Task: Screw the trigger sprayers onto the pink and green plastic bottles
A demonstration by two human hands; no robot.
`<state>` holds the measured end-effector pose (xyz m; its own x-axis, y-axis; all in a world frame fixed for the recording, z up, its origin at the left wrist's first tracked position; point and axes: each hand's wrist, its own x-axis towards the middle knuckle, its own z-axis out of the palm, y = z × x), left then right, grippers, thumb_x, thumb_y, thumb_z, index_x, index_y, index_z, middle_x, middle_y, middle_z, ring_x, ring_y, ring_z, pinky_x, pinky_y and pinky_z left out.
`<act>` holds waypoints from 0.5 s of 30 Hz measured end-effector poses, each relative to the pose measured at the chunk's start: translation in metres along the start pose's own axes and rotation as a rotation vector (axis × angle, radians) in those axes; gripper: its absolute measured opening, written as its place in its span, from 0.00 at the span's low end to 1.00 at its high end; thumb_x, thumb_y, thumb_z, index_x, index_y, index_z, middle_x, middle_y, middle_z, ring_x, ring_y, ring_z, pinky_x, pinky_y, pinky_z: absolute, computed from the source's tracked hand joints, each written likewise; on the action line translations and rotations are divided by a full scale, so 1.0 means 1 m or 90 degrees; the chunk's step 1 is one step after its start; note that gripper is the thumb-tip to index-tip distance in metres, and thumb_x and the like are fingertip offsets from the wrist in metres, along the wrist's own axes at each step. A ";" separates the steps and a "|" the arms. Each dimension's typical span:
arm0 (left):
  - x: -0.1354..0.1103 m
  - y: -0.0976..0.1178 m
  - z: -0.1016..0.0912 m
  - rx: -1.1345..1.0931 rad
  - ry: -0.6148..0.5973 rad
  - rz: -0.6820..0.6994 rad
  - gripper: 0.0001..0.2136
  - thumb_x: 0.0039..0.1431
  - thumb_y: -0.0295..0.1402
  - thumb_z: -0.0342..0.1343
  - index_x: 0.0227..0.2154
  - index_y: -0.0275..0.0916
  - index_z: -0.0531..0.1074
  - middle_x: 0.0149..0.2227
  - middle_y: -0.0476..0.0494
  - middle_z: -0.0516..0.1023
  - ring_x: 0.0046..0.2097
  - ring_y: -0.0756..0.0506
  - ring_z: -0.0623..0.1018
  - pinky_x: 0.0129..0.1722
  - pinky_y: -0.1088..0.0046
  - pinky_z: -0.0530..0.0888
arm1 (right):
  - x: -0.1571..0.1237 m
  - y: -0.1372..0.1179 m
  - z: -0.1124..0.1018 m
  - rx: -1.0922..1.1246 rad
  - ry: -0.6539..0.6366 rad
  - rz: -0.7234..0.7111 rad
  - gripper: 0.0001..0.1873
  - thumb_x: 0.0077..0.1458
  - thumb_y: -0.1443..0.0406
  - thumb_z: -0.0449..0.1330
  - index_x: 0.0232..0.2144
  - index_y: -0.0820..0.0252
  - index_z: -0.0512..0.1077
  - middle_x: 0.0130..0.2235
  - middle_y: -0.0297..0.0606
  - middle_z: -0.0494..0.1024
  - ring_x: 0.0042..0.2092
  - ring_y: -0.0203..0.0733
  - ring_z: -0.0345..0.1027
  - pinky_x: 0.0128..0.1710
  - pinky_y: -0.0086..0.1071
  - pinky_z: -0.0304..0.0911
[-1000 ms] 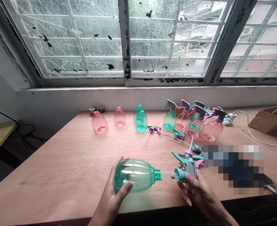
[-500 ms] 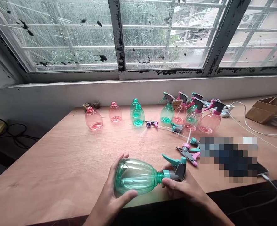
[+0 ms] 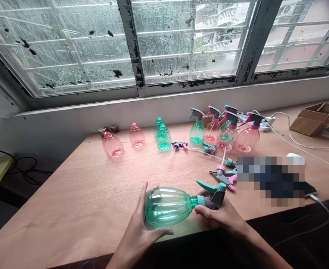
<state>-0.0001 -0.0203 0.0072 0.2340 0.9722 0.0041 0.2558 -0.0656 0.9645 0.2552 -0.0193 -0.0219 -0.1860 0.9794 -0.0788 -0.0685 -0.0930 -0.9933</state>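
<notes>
A clear green spray bottle [image 3: 168,206] lies sideways in the air between my hands, above the table's front edge. Its base rests in my left hand [image 3: 146,220], with the thumb below and the fingers curled behind it. My right hand [image 3: 216,215] grips the bottle's neck, thumb on the teal collar [image 3: 201,201] of the grey and teal spray head [image 3: 215,194]. The collar sits at the bottle's threaded mouth; some green thread shows beside it. Beyond my right hand, a loose pink and grey spray head [image 3: 223,179] lies on the wood.
Open pink bottles [image 3: 113,145] and green bottles [image 3: 163,137] stand toward the back. Several bottles with spray heads [image 3: 248,138] stand at the right. More loose spray heads [image 3: 180,145] lie mid-table. A cardboard box [image 3: 311,121], white cables [image 3: 304,147] and a blurred patch [image 3: 270,179] are on the right.
Both hands and the green bottle have shifted slightly right in view. The camera view has tilted a little. The hold on the bottle and its collar looks the same.
</notes>
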 end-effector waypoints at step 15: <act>-0.001 -0.030 -0.007 -0.155 -0.038 0.069 0.50 0.45 0.39 0.72 0.68 0.51 0.49 0.69 0.40 0.59 0.68 0.34 0.59 0.67 0.58 0.57 | 0.003 0.005 0.010 0.094 0.051 -0.036 0.25 0.45 0.47 0.70 0.31 0.61 0.72 0.23 0.33 0.75 0.20 0.34 0.61 0.22 0.29 0.57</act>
<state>-0.0141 -0.0181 -0.0196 0.3052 0.9468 0.1023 -0.0049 -0.1059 0.9944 0.2444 -0.0185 -0.0258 -0.0997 0.9944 -0.0360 -0.2210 -0.0574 -0.9736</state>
